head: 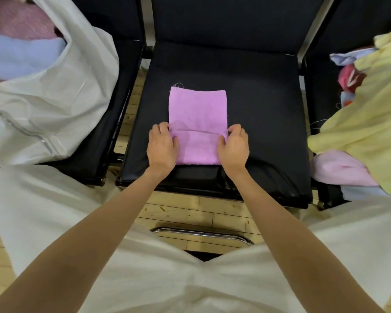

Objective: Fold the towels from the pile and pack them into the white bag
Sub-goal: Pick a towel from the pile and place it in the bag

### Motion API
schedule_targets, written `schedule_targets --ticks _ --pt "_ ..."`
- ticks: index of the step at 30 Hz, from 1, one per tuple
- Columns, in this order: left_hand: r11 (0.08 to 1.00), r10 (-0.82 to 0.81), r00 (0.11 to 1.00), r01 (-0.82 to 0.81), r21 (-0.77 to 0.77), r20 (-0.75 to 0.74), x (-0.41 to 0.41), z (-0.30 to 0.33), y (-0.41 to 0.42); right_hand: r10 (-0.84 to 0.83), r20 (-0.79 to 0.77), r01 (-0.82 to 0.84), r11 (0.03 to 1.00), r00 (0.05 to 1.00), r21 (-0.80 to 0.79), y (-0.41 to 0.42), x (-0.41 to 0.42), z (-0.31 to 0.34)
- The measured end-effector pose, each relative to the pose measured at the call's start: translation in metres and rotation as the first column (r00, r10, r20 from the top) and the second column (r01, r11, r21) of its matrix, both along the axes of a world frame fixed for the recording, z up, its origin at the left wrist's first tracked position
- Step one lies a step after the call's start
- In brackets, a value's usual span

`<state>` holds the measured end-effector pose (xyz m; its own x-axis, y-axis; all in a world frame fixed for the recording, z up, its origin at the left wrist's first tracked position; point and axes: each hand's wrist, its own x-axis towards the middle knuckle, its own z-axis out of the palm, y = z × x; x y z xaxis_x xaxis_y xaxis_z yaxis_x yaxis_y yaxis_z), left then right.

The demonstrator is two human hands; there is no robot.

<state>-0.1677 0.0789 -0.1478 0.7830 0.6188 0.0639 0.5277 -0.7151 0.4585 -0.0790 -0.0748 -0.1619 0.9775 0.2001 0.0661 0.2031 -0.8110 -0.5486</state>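
Left hand [162, 147] and right hand [234, 148], fingers curled, pinching the two side edges of the pink towel [197, 116] at its fold line. Between the hands, folded near flap; beyond them, flat remainder on black chair seat [264, 114]. Far left of left hand, white bag [54, 91]; far right of right hand, towel pile [370, 123].

- A row of three black padded chair seats [257, 98] with black backrests fills the view.
- Silver metal uprights [312, 30] separate the backrests.
- Light wooden plank floor [190, 211] shows beneath them.
- A curved chrome bar [201, 233] lies nearest the viewer.
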Motion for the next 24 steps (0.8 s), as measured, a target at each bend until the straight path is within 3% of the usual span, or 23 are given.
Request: schedule_targets --ticks 3,5,7,9,11,14,20,24 --pt "0.985 -0.125 0.992 0.121 0.125 0.026 -0.005 0.009 0.008 0.104 0.092 -0.114 0.986 0.990 0.119 -0.008 0.001 0.006" --pt "0.948 -0.308 0.949 0.300 0.106 0.072 -0.012 0.016 0.015 0.270 0.119 -0.287 0.944 0.955 0.164 -0.017 0.000 0.015" --pt "0.861 -0.508 0.860 0.506 0.052 0.054 -0.023 0.022 0.019 0.469 0.020 -0.467 0.875 0.883 0.127 -0.027 -0.003 0.024" --pt "0.770 -0.634 0.772 0.636 0.059 -0.043 -0.034 0.023 0.019 0.595 -0.176 -0.603 0.797 0.784 0.007 -0.036 -0.007 0.031" --pt "0.758 -0.637 0.755 0.650 0.051 -0.153 -0.041 0.022 0.018 0.612 -0.330 -0.666 0.743 0.718 -0.071 -0.042 -0.009 0.033" --pt "0.805 -0.587 0.786 0.592 -0.039 -0.194 -0.040 0.025 0.015 0.552 -0.422 -0.625 0.779 0.719 -0.046 -0.044 -0.009 0.036" --pt "0.865 -0.498 0.847 0.499 -0.043 -0.186 -0.028 0.034 0.011 0.501 -0.319 -0.534 0.845 0.804 -0.019 -0.039 -0.004 0.041" --pt "0.890 -0.457 0.874 0.450 -0.078 -0.166 -0.024 0.043 0.010 0.496 -0.319 -0.518 0.855 0.807 0.020 -0.043 -0.005 0.047"
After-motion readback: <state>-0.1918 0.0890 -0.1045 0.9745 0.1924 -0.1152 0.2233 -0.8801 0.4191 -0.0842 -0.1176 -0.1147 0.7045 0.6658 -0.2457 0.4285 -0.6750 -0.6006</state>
